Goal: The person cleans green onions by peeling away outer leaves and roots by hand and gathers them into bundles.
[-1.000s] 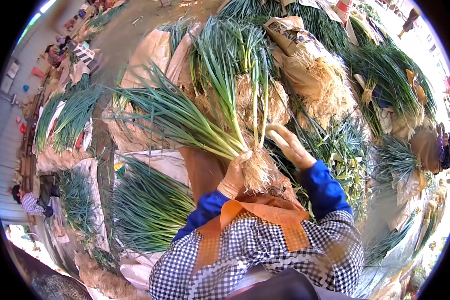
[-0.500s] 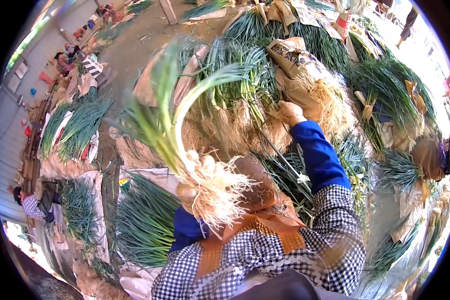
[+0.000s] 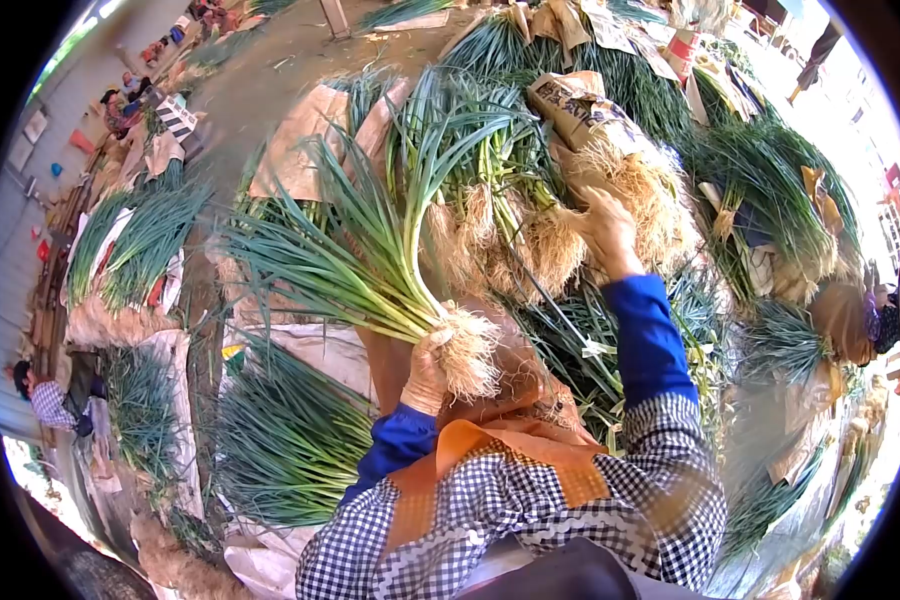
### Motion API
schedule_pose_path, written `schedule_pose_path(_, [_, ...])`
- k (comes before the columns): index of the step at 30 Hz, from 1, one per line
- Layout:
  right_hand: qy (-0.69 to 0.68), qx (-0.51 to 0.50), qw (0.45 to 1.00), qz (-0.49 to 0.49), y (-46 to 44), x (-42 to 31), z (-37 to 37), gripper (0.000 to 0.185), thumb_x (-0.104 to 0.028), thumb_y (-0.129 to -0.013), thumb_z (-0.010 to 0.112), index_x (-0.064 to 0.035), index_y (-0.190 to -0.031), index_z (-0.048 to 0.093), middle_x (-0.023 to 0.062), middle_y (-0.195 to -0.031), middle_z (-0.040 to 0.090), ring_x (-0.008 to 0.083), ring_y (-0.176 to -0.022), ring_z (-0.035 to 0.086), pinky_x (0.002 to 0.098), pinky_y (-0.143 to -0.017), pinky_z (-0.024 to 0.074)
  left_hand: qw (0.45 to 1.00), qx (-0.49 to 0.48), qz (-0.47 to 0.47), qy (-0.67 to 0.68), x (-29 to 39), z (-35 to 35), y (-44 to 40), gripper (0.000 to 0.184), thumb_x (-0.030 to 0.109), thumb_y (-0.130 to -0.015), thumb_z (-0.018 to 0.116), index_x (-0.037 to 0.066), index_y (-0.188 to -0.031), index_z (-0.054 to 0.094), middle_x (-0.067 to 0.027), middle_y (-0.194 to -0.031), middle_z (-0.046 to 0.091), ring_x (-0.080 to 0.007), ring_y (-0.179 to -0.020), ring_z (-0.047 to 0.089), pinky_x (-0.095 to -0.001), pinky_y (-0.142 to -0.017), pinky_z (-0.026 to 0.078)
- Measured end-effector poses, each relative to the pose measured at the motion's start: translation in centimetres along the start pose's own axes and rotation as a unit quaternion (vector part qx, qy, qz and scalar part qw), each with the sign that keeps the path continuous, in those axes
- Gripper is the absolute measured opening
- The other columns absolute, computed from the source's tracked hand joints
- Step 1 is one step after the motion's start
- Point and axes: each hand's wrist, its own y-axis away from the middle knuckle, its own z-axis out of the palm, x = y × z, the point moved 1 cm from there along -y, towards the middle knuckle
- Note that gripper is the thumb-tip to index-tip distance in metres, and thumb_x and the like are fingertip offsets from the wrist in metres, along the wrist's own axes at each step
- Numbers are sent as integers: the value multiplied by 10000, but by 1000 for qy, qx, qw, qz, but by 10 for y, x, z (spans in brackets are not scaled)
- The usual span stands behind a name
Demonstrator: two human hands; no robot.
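Observation:
My left hand [image 3: 427, 376] is closed round the base of a bunch of spring onions [image 3: 395, 265], just above its pale root tuft [image 3: 470, 352]. The long green leaves fan up and to the left. My right hand [image 3: 610, 232] is stretched forward with its fingers apart, at the roots of another spring onion bunch [image 3: 555, 240] in the pile. Whether the fingertips touch those roots is unclear. Beside that hand lies a root-heavy bundle partly wrapped in printed brown paper [image 3: 575, 105]. An orange apron [image 3: 460, 437] covers my lap.
A laid-out heap of spring onions [image 3: 290, 440] lies at my left on pale sacking [image 3: 315, 350]. Loose leaves [image 3: 570, 345] lie in front of me. More bundles [image 3: 770, 185] are at the right. Another person [image 3: 60, 400] sits at the far left.
The bunch in my left hand has turned, its roots now pointing right and its leaves spreading left. My right hand has opened from a closed grip and shifted slightly right.

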Motion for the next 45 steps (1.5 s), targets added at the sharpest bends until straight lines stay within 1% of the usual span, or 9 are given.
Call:
schedule_pose_path(6, [396, -131, 873, -251, -75, 27, 53, 215, -193, -850, 527, -23, -964, 592, 67, -725, 604, 194, -609, 590, 343, -507, 467, 993, -92, 44, 58, 16, 11, 3, 425, 110, -759, 528, -23, -1161, 493, -132, -1017, 599, -251, -898, 613, -362, -805, 526])
schedule_pose_path(9, [-119, 21, 992, 24, -52, 45, -23, 231, -206, -853, 538, -12, -969, 585, 54, -727, 589, 170, -619, 576, 312, -534, 472, 996, -68, 36, 52, 16, 7, 12, 431, 134, -782, 527, -16, -1184, 483, -133, -1018, 594, -257, -891, 611, -360, -789, 530])
schedule_pose_path(15, [-777, -210, 361, 472, 134, 30, 43, 271, -234, -857, 560, 8, -979, 570, 27, -730, 559, 122, -640, 547, 251, -586, 482, 987, -154, -14, 37, -14, 6, 7, 458, 156, -798, 528, -31, -1209, 453, -172, -1125, 565, -278, -995, 590, -383, -877, 498])
schedule_pose_path(16, [-635, -209, 688, 281, 143, -8, -10, 275, -246, -885, 537, 4, -990, 582, 41, -785, 578, 124, -718, 565, 262, -619, 480, 986, -152, -56, 47, -24, 11, 9, 482, 190, -797, 562, -30, -1210, 447, -174, -1153, 552, -283, -1023, 577, -388, -918, 470])
schedule_pose_path(24, [-711, -364, 584, 145, 172, -33, 7, 507, -364, -845, 626, -29, -1208, 515, 58, -1113, 579, 147, -1047, 517, 309, -917, 416, 961, -83, -261, 43, -97, 21, 11, 242, 60, -776, 595, 40, -1017, 585, -50, -898, 623, -153, -809, 601, -284, -777, 501])
schedule_pose_path(27, [-495, -245, 803, 226, 107, -45, 0, 642, -517, -840, 554, 37, -1162, 515, 114, -1039, 580, 190, -947, 556, 320, -794, 463, 973, -82, -215, 17, -95, 27, 13, 278, 25, -762, 595, 51, -1037, 565, -42, -935, 605, -148, -857, 591, -270, -800, 485])
schedule_pose_path(34, [-170, -147, 970, 99, 59, -40, 59, 414, -425, -871, 468, -42, -904, 622, 219, -942, 617, 380, -944, 564, 433, -818, 438, 990, -43, -99, -86, -119, 8, 3, 270, 42, -768, 640, 43, -1030, 572, -24, -959, 603, -143, -870, 592, -265, -811, 489])
schedule_pose_path(43, [-76, -366, 925, -63, 220, 32, -38, 242, -290, -846, 568, -55, -807, 613, 142, -742, 633, 238, -620, 618, 341, -521, 453, 982, -30, -188, 3, -116, -3, -3, 233, 99, -793, 610, 14, -1010, 593, -52, -894, 630, -146, -819, 610, -279, -748, 507])
schedule_pose_path(45, [-440, -260, 661, 550, 281, 126, -13, 244, -302, -832, 595, -61, -851, 628, 96, -770, 656, 200, -648, 632, 314, -522, 457, 982, -19, -187, -4, -108, 4, 1, 256, 108, -790, 608, 5, -1023, 587, -58, -907, 632, -154, -837, 613, -282, -768, 507])
